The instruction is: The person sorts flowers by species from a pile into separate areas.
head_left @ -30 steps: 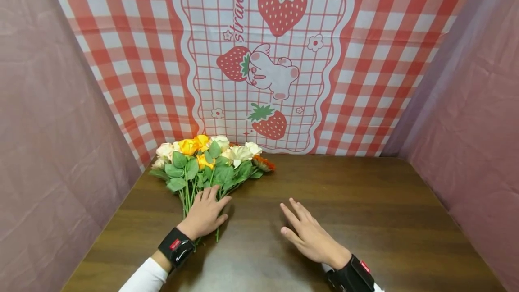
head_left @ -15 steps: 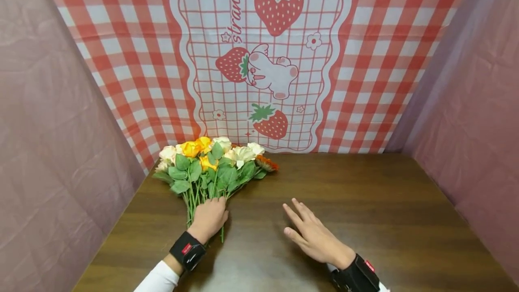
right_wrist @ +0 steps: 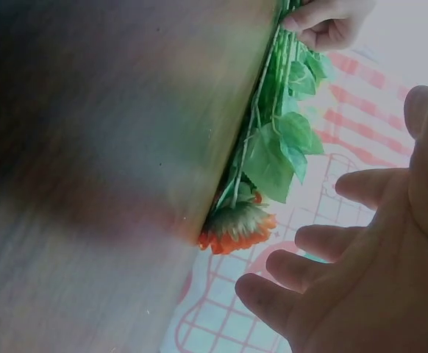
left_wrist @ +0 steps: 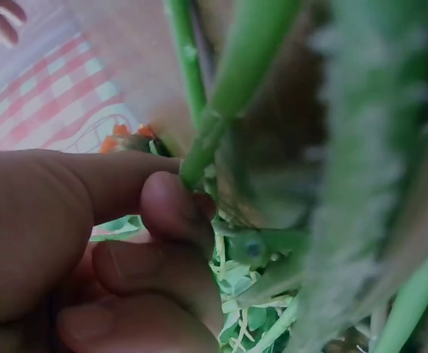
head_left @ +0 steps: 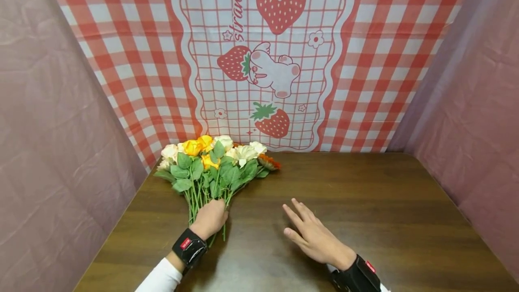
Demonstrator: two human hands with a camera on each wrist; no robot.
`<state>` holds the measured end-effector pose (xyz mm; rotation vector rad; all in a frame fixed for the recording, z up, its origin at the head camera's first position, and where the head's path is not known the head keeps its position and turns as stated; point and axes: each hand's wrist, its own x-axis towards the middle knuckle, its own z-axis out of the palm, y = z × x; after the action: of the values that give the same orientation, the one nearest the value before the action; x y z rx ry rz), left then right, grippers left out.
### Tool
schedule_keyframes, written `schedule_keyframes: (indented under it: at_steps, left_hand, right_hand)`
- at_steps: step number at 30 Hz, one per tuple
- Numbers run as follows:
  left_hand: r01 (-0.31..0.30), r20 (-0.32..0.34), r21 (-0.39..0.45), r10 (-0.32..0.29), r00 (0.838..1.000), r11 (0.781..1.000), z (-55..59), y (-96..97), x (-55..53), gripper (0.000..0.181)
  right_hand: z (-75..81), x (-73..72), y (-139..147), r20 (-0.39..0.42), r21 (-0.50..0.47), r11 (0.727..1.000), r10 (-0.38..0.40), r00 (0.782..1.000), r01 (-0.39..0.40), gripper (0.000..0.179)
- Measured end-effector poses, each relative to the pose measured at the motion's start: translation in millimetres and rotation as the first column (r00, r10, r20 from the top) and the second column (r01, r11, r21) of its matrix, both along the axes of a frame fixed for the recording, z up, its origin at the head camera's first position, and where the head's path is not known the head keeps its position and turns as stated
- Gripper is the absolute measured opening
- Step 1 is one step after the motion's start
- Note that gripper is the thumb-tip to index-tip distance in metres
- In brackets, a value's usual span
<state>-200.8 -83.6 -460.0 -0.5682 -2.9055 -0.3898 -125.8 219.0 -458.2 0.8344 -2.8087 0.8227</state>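
Observation:
A bunch of flowers (head_left: 220,175) with white, yellow and orange heads and green leaves lies at the table's left, heads toward the back. My left hand (head_left: 211,217) is curled over the stems. In the left wrist view its thumb and forefinger pinch a green stem (left_wrist: 207,143), with other stems close by. Which flower head belongs to that stem cannot be told. To the right, my right hand (head_left: 318,240) is apart from the flowers, fingers straight and spread, holding nothing. An orange flower (right_wrist: 236,229) at the bunch's edge shows in the right wrist view.
The dark wooden table (head_left: 365,193) extends right of the bunch. A red-and-white checked cloth (head_left: 365,57) with strawberries hangs behind it, touching the flower heads' side. Pinkish curtains (head_left: 52,125) hang at both sides.
My left hand has gone from spread fingers over the stems to curled fingers gripping there. It shifted slightly right and nearer. My right hand stays almost still.

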Motion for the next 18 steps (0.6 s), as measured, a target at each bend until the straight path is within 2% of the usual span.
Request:
schedule_keyframes:
  at_steps: [9,14,18]
  left_hand:
    - [0.079,-0.023,0.101,-0.077,0.997,0.992,8.9,0.0,0.2,0.013]
    - [0.095,-0.044,0.157,-0.089,0.995,0.983,17.4,4.0,6.7,0.011]
    - [0.125,-0.069,0.217,-0.112,0.991,0.968,27.2,11.3,14.3,0.011]
  right_hand:
    - [-0.1,-1.1,-2.5,0.008,-0.004,1.0,0.0,1.0,0.0,0.058]
    - [-0.7,-1.1,-5.4,0.04,-0.031,0.999,-0.006,0.999,0.007,0.057]
    - [1.6,-0.4,-9.9,0.065,-0.072,0.997,-0.016,0.998,0.021,0.057]
